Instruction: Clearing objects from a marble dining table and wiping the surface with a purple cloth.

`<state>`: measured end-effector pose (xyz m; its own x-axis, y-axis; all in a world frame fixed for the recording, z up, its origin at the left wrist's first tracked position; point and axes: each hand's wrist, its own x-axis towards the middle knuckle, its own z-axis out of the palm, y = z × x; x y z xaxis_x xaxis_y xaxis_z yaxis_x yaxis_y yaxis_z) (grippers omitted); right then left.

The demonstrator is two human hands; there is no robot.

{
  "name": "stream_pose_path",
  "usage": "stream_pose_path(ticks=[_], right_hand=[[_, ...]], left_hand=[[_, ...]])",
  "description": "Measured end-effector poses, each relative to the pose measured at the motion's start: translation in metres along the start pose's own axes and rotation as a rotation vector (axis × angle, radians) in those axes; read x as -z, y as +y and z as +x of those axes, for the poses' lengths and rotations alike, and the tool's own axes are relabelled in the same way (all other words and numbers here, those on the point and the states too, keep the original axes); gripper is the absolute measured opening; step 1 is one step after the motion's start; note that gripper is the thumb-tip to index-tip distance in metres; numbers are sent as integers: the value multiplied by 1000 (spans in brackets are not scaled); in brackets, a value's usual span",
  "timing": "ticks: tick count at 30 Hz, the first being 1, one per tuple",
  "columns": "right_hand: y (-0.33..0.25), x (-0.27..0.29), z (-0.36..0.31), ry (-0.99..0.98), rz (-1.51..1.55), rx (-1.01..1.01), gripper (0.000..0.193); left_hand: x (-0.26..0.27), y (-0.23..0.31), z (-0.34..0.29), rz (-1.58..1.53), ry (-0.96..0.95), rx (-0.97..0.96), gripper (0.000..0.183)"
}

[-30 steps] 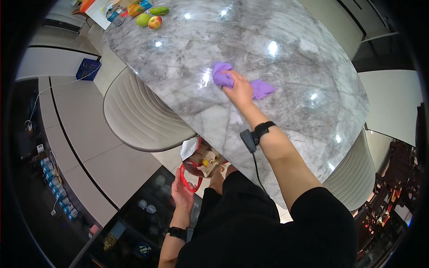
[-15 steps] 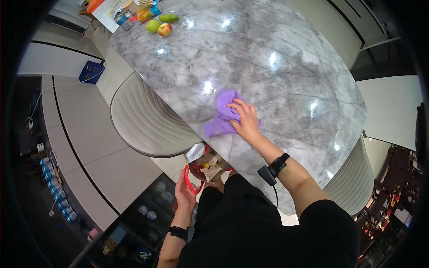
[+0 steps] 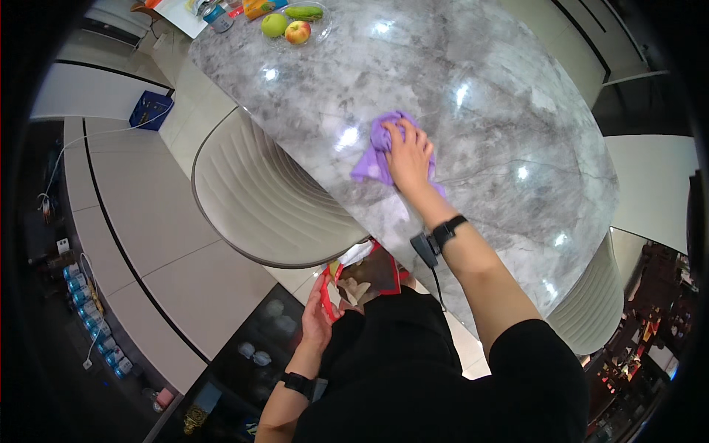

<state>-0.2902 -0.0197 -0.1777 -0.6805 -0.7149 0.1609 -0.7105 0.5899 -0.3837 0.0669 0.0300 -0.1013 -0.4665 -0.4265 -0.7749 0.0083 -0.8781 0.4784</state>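
Note:
My right hand [image 3: 410,156] presses down on a bunched purple cloth [image 3: 373,167] on the grey marble-patterned table [image 3: 487,199], its fingers curled over the cloth. Below the table's near-left edge, my left hand [image 3: 317,319] grips the red rim of a waste bin [image 3: 382,272]. Crumpled pale paper or wrappers [image 3: 357,289] and a silvery-white piece [image 3: 356,254] show in the bin. The bin's lower part is hidden by my legs and the hand.
A padded beige chair [image 3: 258,199] stands against the table's left edge, another [image 3: 591,303] at the right. At the far left of the tabletop are a clear plate [image 3: 325,28] with a green apple [image 3: 273,26] and a red-yellow apple [image 3: 298,32], and a can [image 3: 218,18].
My right hand and the purple cloth have moved farther up the table. My left hand has shifted right with the bin's red rim, and the bin now sits more tilted.

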Motion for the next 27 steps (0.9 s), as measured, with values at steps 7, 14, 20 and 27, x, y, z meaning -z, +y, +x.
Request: stream_pose_path(ticks=[7,14,20,27], right_hand=[[-3,2,5,6,64,62,48],[20,65,-169,-305,179,230,50],[15,65,-165,-336,113,258,52],[-59,-4,-41,-186,88,107,53]], left_hand=[[-1,1,3,30,-8,-5,61],[-10,6,6,36,11,41,60],[1,4,12,-9,9,103,60],[15,17,13,-83,-11,140,56]])
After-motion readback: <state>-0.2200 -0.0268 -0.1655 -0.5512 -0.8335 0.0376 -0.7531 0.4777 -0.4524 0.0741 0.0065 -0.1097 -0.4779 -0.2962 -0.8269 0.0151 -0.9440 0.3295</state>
